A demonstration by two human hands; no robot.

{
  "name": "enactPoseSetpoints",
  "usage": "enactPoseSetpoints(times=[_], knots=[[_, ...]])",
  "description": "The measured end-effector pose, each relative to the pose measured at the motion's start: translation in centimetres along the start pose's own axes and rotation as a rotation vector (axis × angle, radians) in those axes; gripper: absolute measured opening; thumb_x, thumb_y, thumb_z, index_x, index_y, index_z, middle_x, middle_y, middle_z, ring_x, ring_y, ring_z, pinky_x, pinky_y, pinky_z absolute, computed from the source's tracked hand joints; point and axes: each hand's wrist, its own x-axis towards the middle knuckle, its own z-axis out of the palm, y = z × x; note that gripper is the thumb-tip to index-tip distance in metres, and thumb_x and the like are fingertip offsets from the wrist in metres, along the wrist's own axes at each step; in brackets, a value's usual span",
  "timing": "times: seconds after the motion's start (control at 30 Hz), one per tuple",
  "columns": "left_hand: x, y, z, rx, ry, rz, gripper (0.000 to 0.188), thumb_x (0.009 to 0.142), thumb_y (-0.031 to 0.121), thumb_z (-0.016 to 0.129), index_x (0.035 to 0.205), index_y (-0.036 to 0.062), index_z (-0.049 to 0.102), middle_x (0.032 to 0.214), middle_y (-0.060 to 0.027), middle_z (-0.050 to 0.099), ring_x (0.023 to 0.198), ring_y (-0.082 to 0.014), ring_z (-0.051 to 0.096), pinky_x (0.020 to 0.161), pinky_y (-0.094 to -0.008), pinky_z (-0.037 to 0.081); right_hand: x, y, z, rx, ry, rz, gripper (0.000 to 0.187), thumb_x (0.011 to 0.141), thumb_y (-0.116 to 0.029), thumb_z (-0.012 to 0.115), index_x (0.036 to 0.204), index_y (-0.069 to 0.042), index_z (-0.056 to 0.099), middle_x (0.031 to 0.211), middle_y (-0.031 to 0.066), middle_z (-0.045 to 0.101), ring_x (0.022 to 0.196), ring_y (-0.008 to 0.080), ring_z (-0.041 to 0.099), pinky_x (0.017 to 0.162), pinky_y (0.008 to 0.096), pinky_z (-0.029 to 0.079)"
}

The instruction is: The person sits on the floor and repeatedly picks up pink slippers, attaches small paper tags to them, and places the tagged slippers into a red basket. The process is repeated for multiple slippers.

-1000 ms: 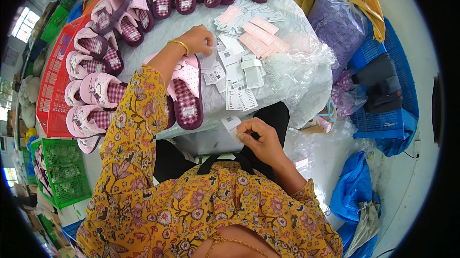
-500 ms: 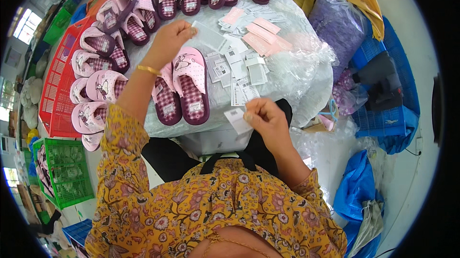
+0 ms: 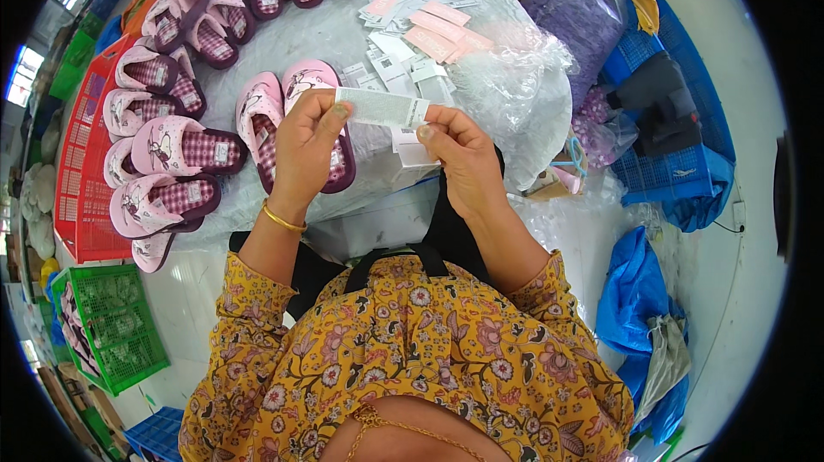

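A long pale paper label [image 3: 378,107] is stretched between my two hands, above the near edge of the table. My left hand [image 3: 307,144] pinches its left end between thumb and fingers. At the right end, the fingers of my right hand [image 3: 463,151] are closed on it. A small white label [image 3: 412,149] shows just below the right fingers; whether it is held or lies on the table I cannot tell. Behind my left hand lies a pair of pink slippers [image 3: 257,101] with plum checked insoles, partly hidden by the hand.
Loose white labels [image 3: 393,75] and pink cards [image 3: 435,36] lie mid-table. More pink slippers [image 3: 178,146] line the left and far edges. Clear plastic [image 3: 506,67] covers the table. Around it stand a red crate [image 3: 81,196], a green crate [image 3: 112,325] and a blue basket [image 3: 669,179].
My left hand has come down and right with the long label, in front of the slippers. My right hand has risen to the label's other end. The view has shifted slightly.
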Motion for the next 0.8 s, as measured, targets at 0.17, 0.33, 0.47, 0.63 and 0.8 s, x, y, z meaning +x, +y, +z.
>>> enactPoseSetpoints(times=[0.17, 0.33, 0.47, 0.63, 0.8], knots=[[-0.5, 0.1, 0.1, -0.024, 0.016, 0.025, 0.019, 0.097, 0.015, 0.061, 0.090, -0.0019, 0.060, 0.089, 0.0004, 0.054, 0.076, -0.0068, 0.044, 0.068, -0.0221, 0.038, -0.3, 0.3, -0.2, -0.005, 0.004, -0.009, 0.024, 0.088, -0.001, 0.066, 0.112, 0.001, 0.065, 0.086, -0.0033, 0.058, 0.077, 0.0046, 0.050, 0.070, 0.0193, 0.040], [-0.8, -0.2, 0.2, -0.010, 0.022, 0.018, 0.018, 0.096, 0.015, 0.062, 0.090, -0.0020, 0.061, 0.092, -0.0012, 0.056, 0.078, -0.0077, 0.046, 0.070, -0.0226, 0.039, -0.4, 0.4, -0.5, 0.010, 0.006, 0.016, 0.024, 0.088, -0.001, 0.065, 0.112, 0.001, 0.065, 0.086, -0.0027, 0.059, 0.077, 0.0047, 0.050, 0.070, 0.0194, 0.040], [-1.1, -0.3, 0.1, 0.076, 0.028, 0.085, 0.015, 0.094, 0.013, 0.064, 0.091, -0.0012, 0.062, 0.096, -0.0043, 0.059, 0.080, -0.0104, 0.049, 0.071, -0.0234, 0.041, -0.5, 0.5, -0.9, 0.012, 0.000, 0.029, 0.023, 0.088, -0.001, 0.064, 0.112, 0.001, 0.065, 0.087, -0.0023, 0.059, 0.077, 0.0050, 0.051, 0.070, 0.0197, 0.040], [-1.8, 0.3, -0.1, 0.194, -0.027, 0.352, 0.009, 0.091, 0.006, 0.066, 0.098, 0.0017, 0.066, 0.103, -0.0080, 0.063, 0.087, -0.0169, 0.057, 0.074, -0.0267, 0.046, -0.6, 0.6, -1.3, 0.022, 0.015, 0.045, 0.021, 0.089, -0.001, 0.063, 0.110, 0.000, 0.066, 0.086, -0.0023, 0.059, 0.074, 0.0050, 0.050, 0.069, 0.0207, 0.041], [-3.3, 0.9, -1.3, 0.365, -0.169, 0.502, 0.020, 0.084, -0.005, 0.065, 0.102, 0.0030, 0.068, 0.102, -0.0089, 0.064, 0.092, -0.0234, 0.062, 0.081, -0.0320, 0.049, -0.9, 0.6, -2.0, -0.130, -0.031, -0.043, 0.021, 0.087, -0.002, 0.067, 0.108, -0.002, 0.066, 0.084, -0.0041, 0.057, 0.074, 0.0032, 0.049, 0.067, 0.0190, 0.040]])
